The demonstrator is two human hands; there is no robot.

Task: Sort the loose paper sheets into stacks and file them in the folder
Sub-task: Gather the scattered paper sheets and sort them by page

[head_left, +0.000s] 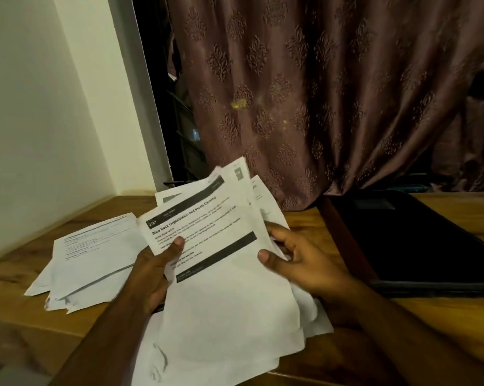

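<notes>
Off to the left of the left hand, a loose stack of printed sheets (90,260) lies fanned on the wooden table (18,277), near the white wall (40,107). The left hand (154,271) grips the left edge of a bundle of sheets (215,260), thumb pressed on the top page, which is headed "Shoe Rack Organization and Insole Cleaning". The right hand (296,260) pinches the bundle's right edge, thumb on top, fingers curled behind. Beyond both hands hangs a brown patterned curtain (332,93). To the right of the right hand a black folder (418,240) lies open on the table, apart from the papers
</notes>
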